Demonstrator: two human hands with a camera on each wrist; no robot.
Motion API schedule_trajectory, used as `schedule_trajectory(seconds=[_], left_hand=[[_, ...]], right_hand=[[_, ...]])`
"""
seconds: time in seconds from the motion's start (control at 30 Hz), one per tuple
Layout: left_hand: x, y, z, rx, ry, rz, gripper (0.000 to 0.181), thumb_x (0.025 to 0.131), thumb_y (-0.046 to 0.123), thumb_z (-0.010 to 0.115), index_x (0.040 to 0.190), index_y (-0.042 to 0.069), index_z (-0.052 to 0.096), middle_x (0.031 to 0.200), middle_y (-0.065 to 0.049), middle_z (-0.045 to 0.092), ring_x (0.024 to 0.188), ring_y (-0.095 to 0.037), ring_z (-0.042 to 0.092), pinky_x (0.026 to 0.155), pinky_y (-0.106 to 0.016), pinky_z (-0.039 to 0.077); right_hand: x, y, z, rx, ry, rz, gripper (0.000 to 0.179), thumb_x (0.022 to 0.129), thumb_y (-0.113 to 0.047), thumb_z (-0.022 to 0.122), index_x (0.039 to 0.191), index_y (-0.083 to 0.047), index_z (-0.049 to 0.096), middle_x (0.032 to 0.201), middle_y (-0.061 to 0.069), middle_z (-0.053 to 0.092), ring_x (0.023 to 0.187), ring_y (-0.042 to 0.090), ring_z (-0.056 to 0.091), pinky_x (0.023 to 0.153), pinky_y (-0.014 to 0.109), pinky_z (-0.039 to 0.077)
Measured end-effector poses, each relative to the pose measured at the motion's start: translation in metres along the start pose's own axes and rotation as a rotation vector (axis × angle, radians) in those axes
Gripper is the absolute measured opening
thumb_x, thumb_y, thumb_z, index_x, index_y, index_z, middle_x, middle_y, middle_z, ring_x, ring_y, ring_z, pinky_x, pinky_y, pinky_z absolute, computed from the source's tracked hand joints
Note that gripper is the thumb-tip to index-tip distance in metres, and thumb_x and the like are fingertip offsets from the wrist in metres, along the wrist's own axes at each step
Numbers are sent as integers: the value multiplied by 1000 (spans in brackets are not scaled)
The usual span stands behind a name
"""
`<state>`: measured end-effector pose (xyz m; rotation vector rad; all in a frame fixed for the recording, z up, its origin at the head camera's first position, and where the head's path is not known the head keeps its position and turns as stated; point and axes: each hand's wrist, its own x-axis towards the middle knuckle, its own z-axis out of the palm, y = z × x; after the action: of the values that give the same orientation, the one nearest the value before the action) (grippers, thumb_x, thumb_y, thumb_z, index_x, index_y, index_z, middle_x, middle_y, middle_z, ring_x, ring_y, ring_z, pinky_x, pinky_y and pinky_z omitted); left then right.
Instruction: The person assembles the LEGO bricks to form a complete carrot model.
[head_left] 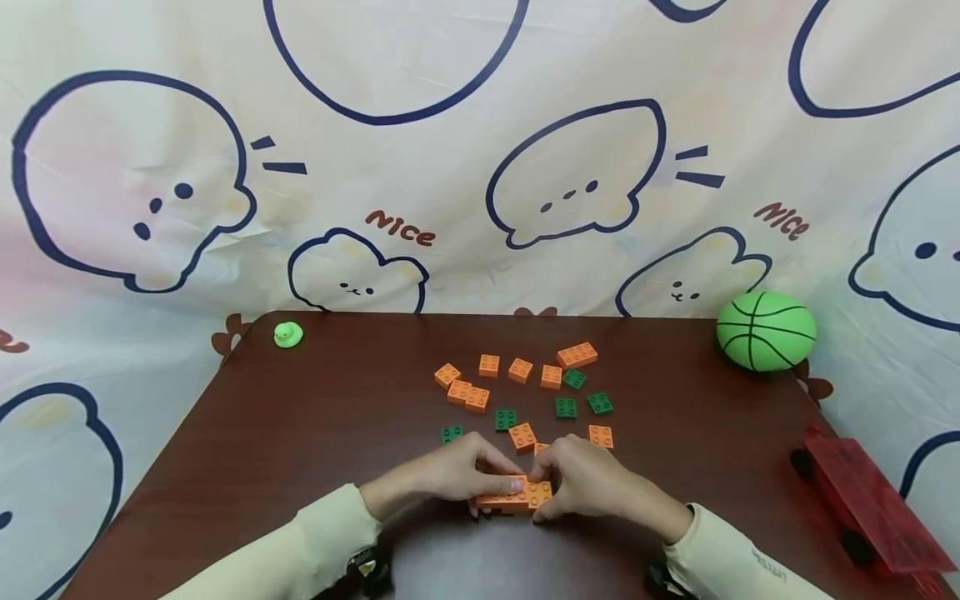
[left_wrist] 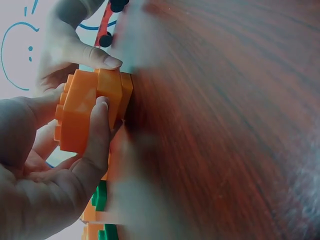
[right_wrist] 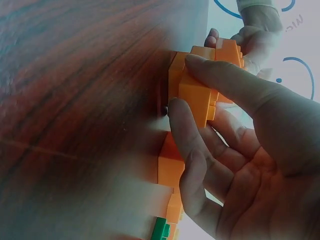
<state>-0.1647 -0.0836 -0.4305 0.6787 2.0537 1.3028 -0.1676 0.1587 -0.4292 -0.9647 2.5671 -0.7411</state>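
At the near middle of the table, both hands hold a stack of orange toy building bricks (head_left: 504,502). My left hand (head_left: 461,468) grips the long upper orange brick (left_wrist: 77,115), thumb on its near side and fingers behind. From the other end, my right hand (head_left: 588,479) pinches a squarer orange brick (right_wrist: 194,100) between thumb and fingers. In the right wrist view this brick sits against the stack, one layer lower than the long brick. Below them lies a further orange layer (right_wrist: 175,75), close over the tabletop. Fingers hide part of the stack's far side.
Beyond the hands lie several loose orange bricks (head_left: 522,437) and green bricks (head_left: 566,407). A green toy duck (head_left: 287,334) stands far left, a green ball (head_left: 765,331) far right. A red toy vehicle (head_left: 873,504) is at the right edge. Patterned cloth (head_left: 450,175) hangs behind.
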Motion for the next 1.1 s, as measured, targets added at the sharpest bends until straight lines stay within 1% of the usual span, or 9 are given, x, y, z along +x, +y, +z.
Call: schedule_trajectory(seconds=[0.13,0.23,0.37,0.47,0.63,0.93,1.03,1.1], left_hand=[[1,-1,0,13,20,-17,17,98,22,72,109,14,81,96,-3,80,48,-11,61,51,-36,57],[1,-1,1,14,30,-25,15,97,23,73,107,15,82,96,-2,80,47,-11,60,50,-35,57],[1,-1,4,-10,30,-39,15,96,24,74,104,14,82,92,-2,80,47,-12,61,49,-35,56],[1,0,3,-1,40,-34,15,96,25,74,103,14,82,89,-2,79,48,-12,61,50,-36,57],[3,0,-1,22,69,-31,16,97,24,73,104,14,82,82,-4,78,48,-12,61,50,-36,56],[7,-1,-1,8,105,-35,18,98,27,71,103,13,81,81,-2,75,47,-13,58,49,-33,54],[6,-1,-1,30,123,-44,20,99,30,71,105,14,81,83,0,75,48,-12,57,49,-32,54],[4,0,-1,94,138,-33,21,99,33,70,108,16,80,90,4,76,55,-7,59,54,-29,54]], right_hand=[[0,-1,0,-7,4,10,28,70,-36,95,89,-24,80,98,-5,79,79,-1,65,68,24,55],[0,-1,1,-9,5,21,29,69,-37,95,90,-24,80,98,-5,79,81,1,66,69,25,56],[-3,0,4,-15,8,36,30,70,-40,95,91,-24,80,97,-9,77,85,1,66,71,26,56],[-4,0,5,-28,26,33,30,70,-40,94,91,-24,79,95,-12,77,86,2,66,72,27,56],[-2,-1,3,-54,58,17,28,72,-36,94,93,-23,80,95,-11,77,86,2,66,73,28,56],[0,-2,-2,-50,52,25,27,74,-35,93,95,-23,80,96,-11,77,85,2,65,73,29,56],[1,-2,-2,-61,49,16,27,76,-33,92,98,-21,80,96,-11,76,81,0,62,69,26,53],[2,-3,-1,-72,51,7,28,78,-32,91,100,-20,80,96,-11,76,80,-1,62,68,24,51]])
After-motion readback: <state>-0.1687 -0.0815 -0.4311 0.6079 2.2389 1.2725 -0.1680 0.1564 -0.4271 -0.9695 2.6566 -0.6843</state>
